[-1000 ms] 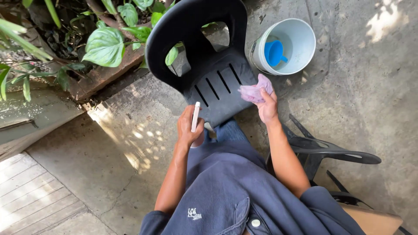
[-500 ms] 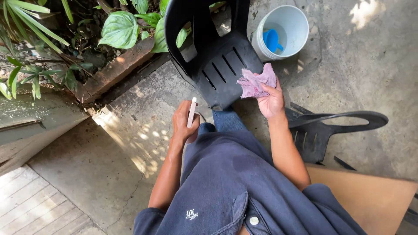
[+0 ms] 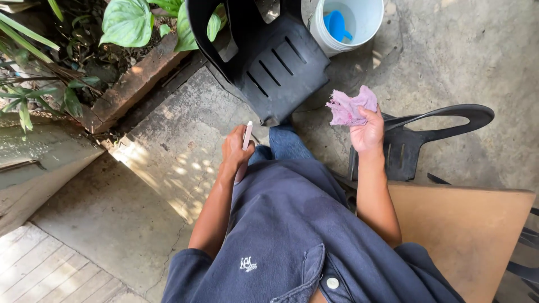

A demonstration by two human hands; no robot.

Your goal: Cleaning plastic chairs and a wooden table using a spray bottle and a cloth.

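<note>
Head view, looking down over a dark blue shirt [image 3: 292,235] and jeans toward a concrete floor [image 3: 466,50].

Left hand [image 3: 234,150]: clenched around a slim white stick-like object [image 3: 247,135], held nearly upright, tip pointing away from the body. Positioned just in front of the torso, above the floor, near the front edge of the black plastic chair [image 3: 269,62]. Not touching the chair.

Right hand [image 3: 368,132]: raised, palm toward the camera, fingers [image 3: 371,115] grasping a crumpled pink cloth [image 3: 349,105]. Cloth bunched above the fingertips, clear of the chair seat, hanging over the floor to the right of the seat.

Black chair: slotted seat facing up, backrest toward the top edge. White bucket [image 3: 351,22] just beyond the seat, top right, with a blue scoop [image 3: 337,25] inside. Second black chair [image 3: 426,134] lying low on the right, partly behind the right forearm. Brown board [image 3: 466,230] at lower right, beside the right elbow.

Left side: brick edging [image 3: 135,84] bordering a planting bed with broad green leaves [image 3: 126,22]. Pale wooden decking [image 3: 39,269] at lower left. Sunlight patches on the floor beside the left forearm.
</note>
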